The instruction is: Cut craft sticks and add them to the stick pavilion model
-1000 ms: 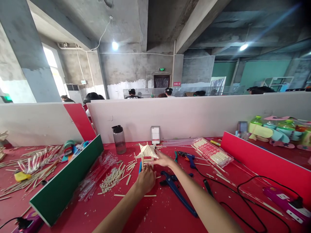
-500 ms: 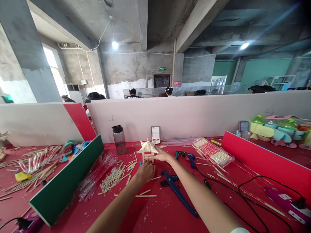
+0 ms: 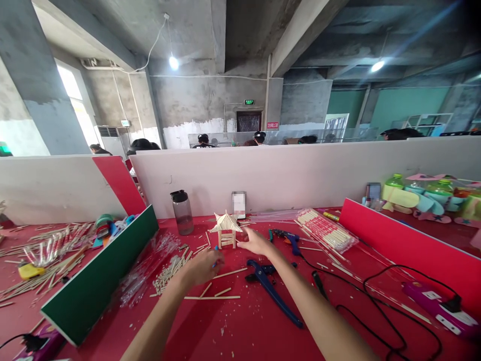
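Note:
A small pavilion model [image 3: 225, 229] made of pale wooden sticks, with a pointed roof on posts, stands upright on the red table. My right hand [image 3: 256, 242] is just to its right, thumb and fingers apart; whether a fingertip touches the roof edge I cannot tell. In front of the model and a little left, my left hand [image 3: 205, 265] has its fingers closed around a small blue object, of which only bits show. Short cut sticks [image 3: 171, 273] lie piled beside the left hand. Several loose sticks [image 3: 212, 298] rest on the table nearer me.
To the right lie a blue-handled cutter [image 3: 276, 296], a blue glue gun [image 3: 291, 239] with a black cable, and a stick bundle [image 3: 325, 230]. A bottle [image 3: 182, 213] and a phone [image 3: 239, 204] stand at the back. Green [image 3: 105, 276] and red [image 3: 406, 245] dividers flank the space.
My left hand has drawn back from the model to the left and toward me. My right hand has loosened from the model's side, its fingers now apart. The view has shifted slightly.

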A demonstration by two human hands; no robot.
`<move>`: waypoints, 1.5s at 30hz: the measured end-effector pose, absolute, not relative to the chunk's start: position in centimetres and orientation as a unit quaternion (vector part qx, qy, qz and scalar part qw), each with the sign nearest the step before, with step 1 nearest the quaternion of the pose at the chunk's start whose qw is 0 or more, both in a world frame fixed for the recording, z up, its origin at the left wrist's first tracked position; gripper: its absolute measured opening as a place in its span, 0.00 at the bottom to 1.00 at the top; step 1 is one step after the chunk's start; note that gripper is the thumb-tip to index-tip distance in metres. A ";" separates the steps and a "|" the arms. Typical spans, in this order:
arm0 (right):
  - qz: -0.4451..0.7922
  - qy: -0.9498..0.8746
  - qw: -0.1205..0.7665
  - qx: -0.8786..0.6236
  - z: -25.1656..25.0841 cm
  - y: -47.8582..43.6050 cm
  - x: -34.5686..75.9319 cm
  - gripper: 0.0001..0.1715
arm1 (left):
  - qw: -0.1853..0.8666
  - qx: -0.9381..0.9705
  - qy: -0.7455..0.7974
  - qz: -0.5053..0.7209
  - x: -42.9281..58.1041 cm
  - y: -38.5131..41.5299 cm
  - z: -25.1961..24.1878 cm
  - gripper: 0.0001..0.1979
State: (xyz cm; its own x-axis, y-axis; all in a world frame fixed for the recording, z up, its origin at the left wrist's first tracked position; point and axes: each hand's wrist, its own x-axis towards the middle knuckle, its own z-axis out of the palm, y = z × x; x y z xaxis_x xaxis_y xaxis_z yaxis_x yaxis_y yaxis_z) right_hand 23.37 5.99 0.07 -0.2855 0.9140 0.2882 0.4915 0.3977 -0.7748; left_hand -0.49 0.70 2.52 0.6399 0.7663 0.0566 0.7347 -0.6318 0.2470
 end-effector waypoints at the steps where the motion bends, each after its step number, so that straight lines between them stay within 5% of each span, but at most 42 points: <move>1: 0.277 -0.751 0.363 -0.477 0.2 4.9 23.5 0.19 | 0.113 0.899 0.418 0.072 -1.3 0.3 3.0 0.13; 5: 0.212 -0.833 0.279 -0.429 0.7 0.2 22.0 0.06 | 0.132 0.873 0.469 0.027 -3.2 -1.0 3.7 0.09; 12: 0.078 -0.919 0.143 -0.360 0.0 -3.7 18.5 0.07 | 0.108 0.861 0.496 -0.030 -2.1 -2.1 2.0 0.11; 18: 0.067 -0.917 0.111 -0.377 -0.4 -4.3 18.1 0.09 | 0.120 0.865 0.488 0.000 -2.3 -1.9 1.8 0.13; 22: 0.116 -0.883 0.175 -0.419 -0.5 -3.9 18.3 0.08 | 0.170 0.859 0.469 0.113 -2.6 -1.2 2.9 0.16; 28: 0.327 -0.750 0.406 -0.406 -0.7 -1.6 19.3 0.10 | 0.336 0.770 0.416 0.348 -1.2 -0.1 2.3 0.18; 34: 0.464 -0.667 0.442 -0.379 -1.5 -0.7 19.1 0.11 | 0.457 0.706 0.376 0.389 0.8 -0.4 1.4 0.24; 45: 0.529 -0.603 0.466 -0.373 -1.0 -1.1 19.2 0.21 | 0.440 0.706 0.383 0.400 1.3 -0.3 0.4 0.27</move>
State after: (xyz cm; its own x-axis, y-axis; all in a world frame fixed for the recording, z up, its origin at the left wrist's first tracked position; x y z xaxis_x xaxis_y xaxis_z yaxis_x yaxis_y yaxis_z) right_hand 19.19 -1.06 -1.04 -0.2884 0.9429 0.1667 -0.0431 0.1611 -0.9860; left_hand 1.27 -0.26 0.41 0.3860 0.8937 0.2287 0.1883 -0.3190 0.9289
